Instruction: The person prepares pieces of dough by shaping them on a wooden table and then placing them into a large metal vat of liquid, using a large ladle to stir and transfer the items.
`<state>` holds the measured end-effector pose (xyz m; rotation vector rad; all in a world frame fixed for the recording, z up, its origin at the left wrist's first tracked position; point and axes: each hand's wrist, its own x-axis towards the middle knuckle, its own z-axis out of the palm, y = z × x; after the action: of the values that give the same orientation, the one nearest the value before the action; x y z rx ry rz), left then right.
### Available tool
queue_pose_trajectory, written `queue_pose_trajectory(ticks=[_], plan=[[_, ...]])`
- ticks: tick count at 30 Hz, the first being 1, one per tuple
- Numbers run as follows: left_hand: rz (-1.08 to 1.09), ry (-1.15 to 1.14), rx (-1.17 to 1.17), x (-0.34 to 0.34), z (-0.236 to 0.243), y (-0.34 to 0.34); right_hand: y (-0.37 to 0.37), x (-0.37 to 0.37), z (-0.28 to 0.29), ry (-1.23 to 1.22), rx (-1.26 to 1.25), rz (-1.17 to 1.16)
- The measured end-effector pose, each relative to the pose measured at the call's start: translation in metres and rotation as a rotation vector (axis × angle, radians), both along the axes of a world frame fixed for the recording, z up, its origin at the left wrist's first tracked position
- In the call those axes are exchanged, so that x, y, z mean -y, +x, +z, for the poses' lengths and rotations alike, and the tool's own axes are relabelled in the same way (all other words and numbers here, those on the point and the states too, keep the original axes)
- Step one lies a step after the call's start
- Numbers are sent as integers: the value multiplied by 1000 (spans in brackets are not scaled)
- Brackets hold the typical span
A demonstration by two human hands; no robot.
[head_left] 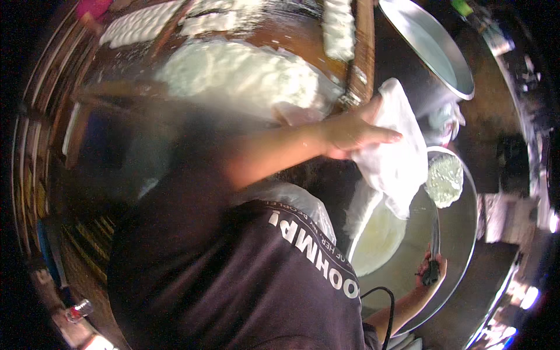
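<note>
My left hand (353, 133) is closed on a wet white cloth (392, 153), which hangs over the near side of a large metal pot (471, 233). Inside the pot a pale yellowish liquid (379, 239) shows. My right hand (431, 272) grips the dark handle of a ladle (435, 233), whose metal shaft runs up the picture. A lumpy pale greenish-white mass (445, 179) covers the ladle's head, near the pot's far rim. The cloth hides part of the pot's opening.
Beyond the left arm lies a broad mound of white curd-like stuff (233, 73) on a wet brown surface. White slabs (143, 24) sit farther back. A wooden bar (363, 52) runs beside a second metal pot (434, 46) holding pale liquid. Another person's hand (90, 23) shows top left.
</note>
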<state>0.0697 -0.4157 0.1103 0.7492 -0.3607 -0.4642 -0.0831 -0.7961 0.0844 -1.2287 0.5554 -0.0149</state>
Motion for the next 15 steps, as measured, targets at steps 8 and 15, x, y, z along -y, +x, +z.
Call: queue_pose_trajectory(ticks=[8,15], plan=[[409,400,-156,-313,11,-27,50,-199,99,146,87,493],[382,907,-213,-536,-49,-8,145,-421,130,430,-279,906]])
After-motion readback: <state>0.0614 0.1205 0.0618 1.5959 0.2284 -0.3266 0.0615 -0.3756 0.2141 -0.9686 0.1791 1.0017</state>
